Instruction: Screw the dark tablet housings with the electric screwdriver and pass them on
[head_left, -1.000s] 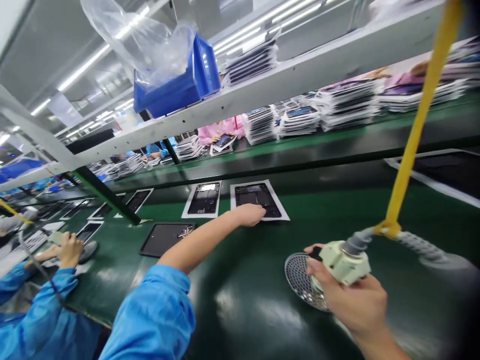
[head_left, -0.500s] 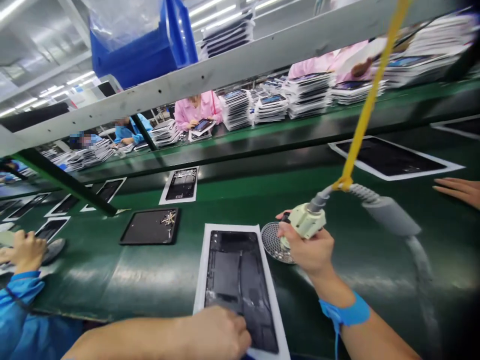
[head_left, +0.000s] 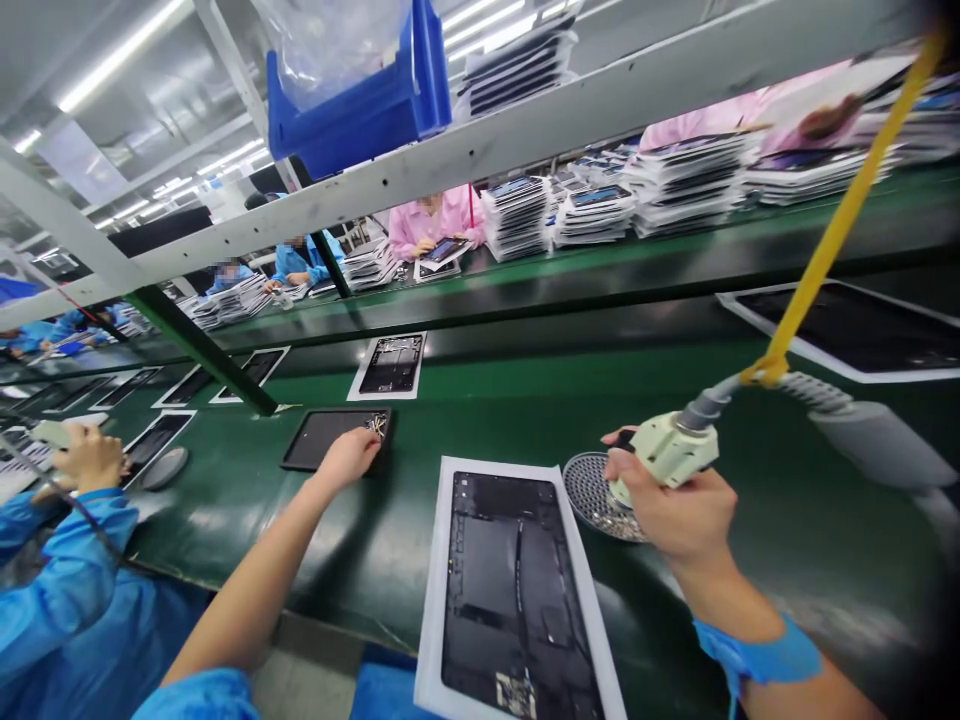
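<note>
My left hand reaches to a black tray on the green conveyor belt, its fingertips at a small heap of screws. I cannot tell whether it holds one. My right hand grips a pale green electric screwdriver, which hangs from a yellow cord. Just left of that hand lies a round mesh dish. Between my hands, a dark tablet back housing lies on a white sheet, touched by neither hand.
A co-worker's blue sleeve and hand are at my left. More housings on white sheets line the belt. A white shelf with a blue bin spans above, and several tablet stacks stand beyond.
My left hand has moved off the near housing to the tray of screws. That housing now lies closer to me than one second ago. My right hand still holds the screwdriver.
</note>
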